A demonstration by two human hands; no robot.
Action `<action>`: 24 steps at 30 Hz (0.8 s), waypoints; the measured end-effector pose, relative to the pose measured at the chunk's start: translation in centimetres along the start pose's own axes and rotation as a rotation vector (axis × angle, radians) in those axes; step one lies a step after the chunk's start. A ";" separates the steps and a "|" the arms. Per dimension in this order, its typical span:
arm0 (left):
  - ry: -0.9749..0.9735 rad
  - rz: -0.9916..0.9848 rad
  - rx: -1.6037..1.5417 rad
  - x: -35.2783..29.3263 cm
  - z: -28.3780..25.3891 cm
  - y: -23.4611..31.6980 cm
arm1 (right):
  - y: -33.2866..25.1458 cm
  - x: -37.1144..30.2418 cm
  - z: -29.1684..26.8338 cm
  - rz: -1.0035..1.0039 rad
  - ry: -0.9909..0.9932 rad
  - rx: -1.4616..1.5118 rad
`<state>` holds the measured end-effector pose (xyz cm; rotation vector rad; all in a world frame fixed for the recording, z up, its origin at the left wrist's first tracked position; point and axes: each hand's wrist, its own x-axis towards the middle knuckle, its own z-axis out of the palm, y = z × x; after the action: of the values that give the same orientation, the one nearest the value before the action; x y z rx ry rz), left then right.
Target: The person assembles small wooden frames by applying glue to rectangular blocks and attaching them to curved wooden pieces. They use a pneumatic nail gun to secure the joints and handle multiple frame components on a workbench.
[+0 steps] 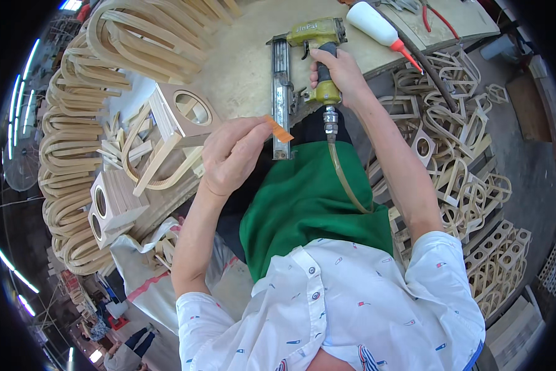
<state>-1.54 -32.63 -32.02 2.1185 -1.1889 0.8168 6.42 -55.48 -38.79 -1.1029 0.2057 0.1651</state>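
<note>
My right hand [343, 73] is wrapped round the black grip of a yellow-green pneumatic nail gun [320, 31] above the near edge of the workbench. An air hose [343, 176] runs down from its handle across my green apron. The gun's long metal magazine [281, 80] points toward my body. Pinched in the fingers of my left hand [235, 148] is an orange nail strip [280, 129], held against or just over the lower end of the magazine. Whether the strip sits inside the rail I cannot tell.
Curved wooden frames [68, 167] stand stacked along the left. Wooden boxes with round holes [185, 105] and offcuts [126, 148] lie nearer. A white glue bottle [372, 25] and red-handled pliers [442, 21] rest at the back right. More wooden frames [457, 204] fill the right side.
</note>
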 end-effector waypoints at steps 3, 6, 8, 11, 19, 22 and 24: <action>0.038 -0.047 0.025 -0.6 0.2 -0.1 | 0.0 0.0 0.0 0.003 0.004 -0.005; 0.055 -0.054 0.018 -0.9 0.4 -0.2 | -0.1 0.0 0.0 0.007 0.004 -0.013; 0.052 -0.048 0.002 -1.0 0.5 -0.5 | -0.3 -0.2 0.2 0.011 0.013 -0.025; 0.039 -0.041 -0.006 -0.9 0.4 -0.7 | -0.4 -0.2 0.2 0.006 0.012 -0.035; 0.055 -0.839 -0.247 1.8 2.7 -1.8 | -0.3 -2.6 0.8 -0.056 0.048 0.018; 0.017 -1.042 -0.399 2.5 4.1 -3.5 | -1.6 -5.6 2.1 -0.052 0.056 -0.010; -0.001 -1.118 -0.510 3.0 5.0 -4.0 | -2.5 -7.0 2.7 -0.088 0.055 -0.018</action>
<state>4.42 -36.04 -33.78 1.8965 -0.0490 -0.0156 0.43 -54.37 -33.76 -1.1333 0.2049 0.0585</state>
